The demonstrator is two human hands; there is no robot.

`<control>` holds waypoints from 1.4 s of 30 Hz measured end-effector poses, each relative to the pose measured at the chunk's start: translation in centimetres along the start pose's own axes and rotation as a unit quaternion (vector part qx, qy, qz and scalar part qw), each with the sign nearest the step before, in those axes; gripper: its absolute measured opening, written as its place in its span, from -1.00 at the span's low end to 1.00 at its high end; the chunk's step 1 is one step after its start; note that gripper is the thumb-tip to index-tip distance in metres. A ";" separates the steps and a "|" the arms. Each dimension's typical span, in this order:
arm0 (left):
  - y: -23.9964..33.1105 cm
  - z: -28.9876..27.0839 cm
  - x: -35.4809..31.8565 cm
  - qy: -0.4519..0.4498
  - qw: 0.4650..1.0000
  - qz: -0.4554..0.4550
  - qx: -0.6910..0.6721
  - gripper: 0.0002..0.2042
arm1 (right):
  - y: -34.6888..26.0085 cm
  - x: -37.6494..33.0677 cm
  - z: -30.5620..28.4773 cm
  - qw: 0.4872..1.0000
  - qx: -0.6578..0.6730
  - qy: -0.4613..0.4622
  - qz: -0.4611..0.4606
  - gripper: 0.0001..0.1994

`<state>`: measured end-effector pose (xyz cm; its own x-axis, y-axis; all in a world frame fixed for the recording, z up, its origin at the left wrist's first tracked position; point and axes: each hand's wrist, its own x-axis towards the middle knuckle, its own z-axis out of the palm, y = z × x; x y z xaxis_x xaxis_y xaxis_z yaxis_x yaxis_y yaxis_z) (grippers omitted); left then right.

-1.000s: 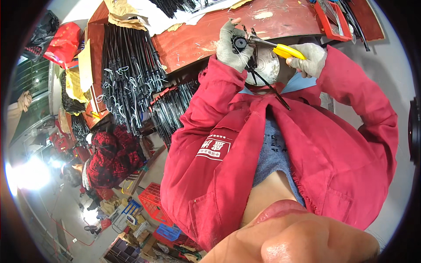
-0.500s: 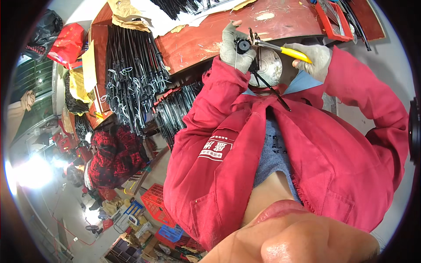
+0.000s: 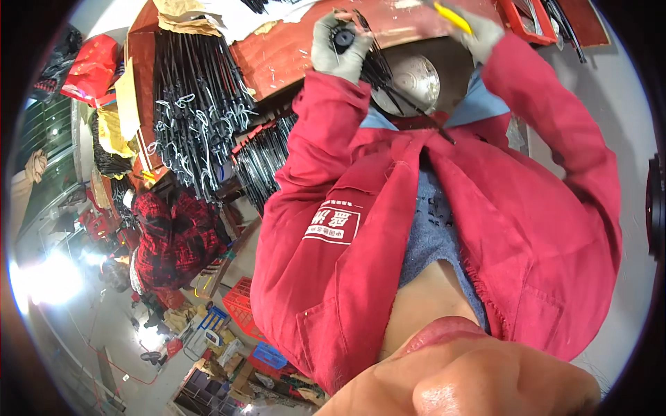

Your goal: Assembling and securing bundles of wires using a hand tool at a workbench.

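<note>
My left hand (image 3: 338, 52), in a pale work glove with bare fingertips, is closed round what looks like a black umbrella frame (image 3: 343, 38). The frame's round black end faces up beside the thumb, and its thin dark rods slant down to the right across my jacket front. Off to the right, above the red worktable (image 3: 277, 61), my gloved right hand (image 3: 483, 40) grips pliers by their yellow handles (image 3: 454, 19). Motion blurs the tool, and its jaws are hard to make out. The pliers are apart from the frame.
Bundles of similar black frames (image 3: 194, 104) with white ties hang at the table's left end, with more rods (image 3: 267, 152) below. A pale round disc (image 3: 414, 83) sits under the table edge. A red basket (image 3: 531, 24) stands far right. Someone in a checked garment (image 3: 177, 236) is at left.
The pliers have come away from the black frame and swung up with my right hand. My left hand has moved left and slightly up, still holding the frame.
</note>
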<state>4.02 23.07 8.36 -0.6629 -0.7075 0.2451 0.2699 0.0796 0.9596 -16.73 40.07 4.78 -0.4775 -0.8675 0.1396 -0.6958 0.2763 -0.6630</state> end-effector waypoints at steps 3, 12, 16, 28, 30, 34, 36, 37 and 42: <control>1.7 -4.9 -2.3 0.047 0.996 0.004 0.082 -0.60 | -2.0 6.3 4.2 0.935 0.266 0.009 -0.232 -0.72; 2.0 -2.0 -2.5 0.058 0.998 -0.021 0.029 -0.69 | -10.3 -6.0 3.1 0.863 0.348 -0.321 0.178 -0.66; 2.2 -0.2 -2.8 0.099 0.988 0.043 0.112 -0.71 | -7.0 -11.0 8.0 0.452 0.719 -0.306 0.431 -0.72; 2.4 -0.8 -3.5 -0.023 0.993 -0.008 0.113 -0.68 | -10.3 -3.6 8.0 0.981 0.172 0.084 -0.004 -0.86; 1.4 -1.6 -3.3 -0.037 0.982 0.015 0.186 -0.65 | -12.8 -1.1 7.3 0.999 0.010 0.008 0.035 -0.84; 0.8 -2.3 -2.9 -0.013 0.970 0.037 0.240 -0.62 | -13.6 -0.1 7.2 0.988 -0.118 -0.059 0.075 -0.82; 0.5 -2.3 -2.8 0.015 0.966 0.043 0.255 -0.61 | -13.4 -0.1 7.3 0.992 -0.083 -0.051 0.077 -0.82; 0.8 -2.0 -2.7 0.014 0.966 0.043 0.255 -0.61 | -13.3 -0.3 7.5 0.992 -0.083 -0.050 0.078 -0.82; 2.0 -0.6 -2.3 0.030 0.973 0.023 0.230 -0.65 | -12.9 -1.2 8.6 0.994 0.040 0.080 0.062 -0.71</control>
<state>6.48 24.43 9.64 -0.6125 -0.7335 0.2947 -0.0505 0.4083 0.9114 -2.61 33.98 6.83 -0.6410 -0.7498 0.1641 -0.5846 0.3384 -0.7374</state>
